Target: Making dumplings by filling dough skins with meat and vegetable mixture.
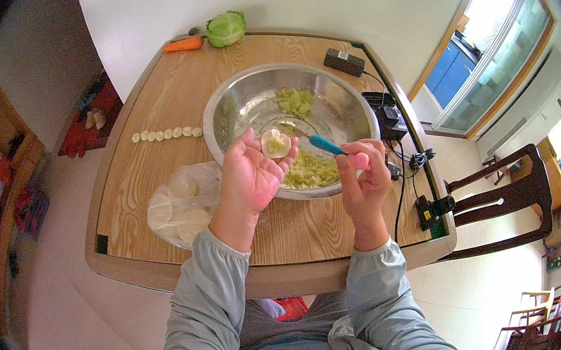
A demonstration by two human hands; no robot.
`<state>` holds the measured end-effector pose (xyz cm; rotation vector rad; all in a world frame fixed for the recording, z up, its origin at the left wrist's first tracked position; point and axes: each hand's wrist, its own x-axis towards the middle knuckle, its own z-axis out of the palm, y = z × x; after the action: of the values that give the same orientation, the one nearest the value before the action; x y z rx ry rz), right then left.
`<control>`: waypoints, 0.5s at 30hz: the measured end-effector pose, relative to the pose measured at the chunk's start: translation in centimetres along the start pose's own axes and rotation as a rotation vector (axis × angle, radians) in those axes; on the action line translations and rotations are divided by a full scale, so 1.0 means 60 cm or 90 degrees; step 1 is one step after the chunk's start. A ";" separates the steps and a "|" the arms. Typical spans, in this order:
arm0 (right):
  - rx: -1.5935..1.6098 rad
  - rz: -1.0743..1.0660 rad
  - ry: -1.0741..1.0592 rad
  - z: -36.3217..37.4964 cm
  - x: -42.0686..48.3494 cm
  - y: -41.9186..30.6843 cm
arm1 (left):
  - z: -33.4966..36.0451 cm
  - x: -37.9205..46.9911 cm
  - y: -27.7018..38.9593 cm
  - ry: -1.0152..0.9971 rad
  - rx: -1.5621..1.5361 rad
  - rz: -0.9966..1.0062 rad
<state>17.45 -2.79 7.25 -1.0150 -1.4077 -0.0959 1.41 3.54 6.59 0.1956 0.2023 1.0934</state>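
On the upturned fingers of my left hand [254, 175] rests a round dough wrapper [276, 144], cupped slightly, with a little chopped green filling on it. My right hand [364, 170] grips a spoon [326, 145] by its blue handle, which has a pink end. The spoon's metal part points toward the wrapper, over a large steel bowl [223, 88]. Finely chopped cabbage filling [311, 169] lies in the near part of the bowl, and larger green pieces [294, 102] at its far side. Left of my left wrist, a clear plastic bag [180, 204] contains several more wrappers.
A row of several small dumplings [167, 134] lies left of the bowl on the wooden table [147, 99]. A carrot [184, 44] and a cabbage [226, 28] sit at the far edge. Black adapters [344, 62], cables and a small black device [432, 210] line the right side, near a chair [501, 201].
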 end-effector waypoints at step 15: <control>-0.018 -0.041 -0.019 0.004 0.003 -0.005 | -0.008 0.004 0.001 -0.030 -0.001 -0.007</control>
<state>17.11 -2.70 7.54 -0.9982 -1.4707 -0.1484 1.34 3.82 6.14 0.2185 0.1597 1.0767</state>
